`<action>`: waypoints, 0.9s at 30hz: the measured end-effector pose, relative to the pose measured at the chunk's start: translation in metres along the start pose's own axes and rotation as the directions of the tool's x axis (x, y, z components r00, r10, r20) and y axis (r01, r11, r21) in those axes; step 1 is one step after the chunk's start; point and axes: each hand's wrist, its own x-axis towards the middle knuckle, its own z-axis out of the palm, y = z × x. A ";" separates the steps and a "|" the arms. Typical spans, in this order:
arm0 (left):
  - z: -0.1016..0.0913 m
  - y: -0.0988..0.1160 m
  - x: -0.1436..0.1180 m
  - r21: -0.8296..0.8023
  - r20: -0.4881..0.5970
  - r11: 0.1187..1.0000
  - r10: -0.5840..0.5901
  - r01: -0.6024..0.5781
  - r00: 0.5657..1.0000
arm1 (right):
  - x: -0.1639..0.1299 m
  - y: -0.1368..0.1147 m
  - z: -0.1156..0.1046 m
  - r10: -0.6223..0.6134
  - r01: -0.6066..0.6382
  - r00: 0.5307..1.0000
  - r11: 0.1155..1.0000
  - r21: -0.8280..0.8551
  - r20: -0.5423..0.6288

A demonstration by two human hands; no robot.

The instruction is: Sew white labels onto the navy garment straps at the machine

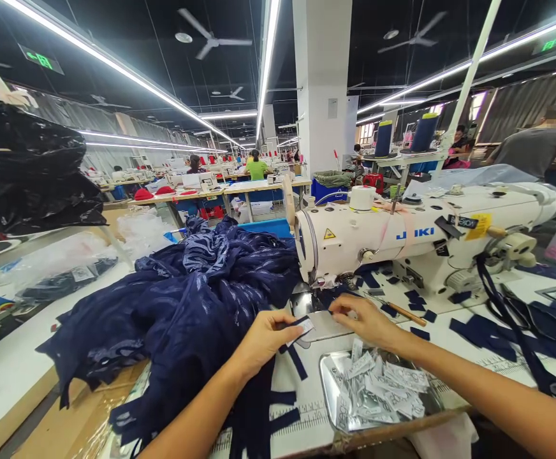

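Note:
My left hand [275, 335] is closed, pinching a small white label [306, 326] together with a dark strip between thumb and fingers. My right hand [366, 320] is bent over the machine bed, its thumb and fingertips pressed together near the presser foot [315, 298]. What those fingertips hold is too small to make out. Both hands are in front of a white sewing machine [354, 236]. A heap of navy fabric [187, 287] lies left of the needle. Below my right hand sits a metal tray [328, 389] filled with printed white labels [378, 389].
Navy fabric scraps [414, 298] and a wooden-handled tool [405, 312] lie under the machine arm. Scissors [541, 319] and dark strips [483, 335] are at the right. A black plastic bag [29, 169] hangs at the left. Behind the machine stand thread cones [424, 132]; people work farther back.

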 end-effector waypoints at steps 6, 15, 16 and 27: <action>0.010 0.002 0.022 0.875 0.248 0.153 0.673 -0.459 0.697 | 0.010 0.029 -0.007 -0.154 0.199 0.980 0.723 -0.662 0.126; 0.039 -0.047 0.052 0.824 0.508 -0.109 0.575 -0.556 0.641 | 0.012 0.056 -0.035 -0.241 0.269 0.961 0.681 -0.681 0.139; 0.037 -0.047 0.051 0.822 0.513 -0.124 0.585 -0.556 0.628 | 0.013 0.061 -0.042 -0.230 0.241 0.967 0.700 -0.672 0.107; 0.035 -0.049 0.060 0.792 0.549 -0.156 0.606 -0.590 0.576 | 0.069 0.104 -0.057 0.005 -0.217 0.956 0.687 -0.693 -0.294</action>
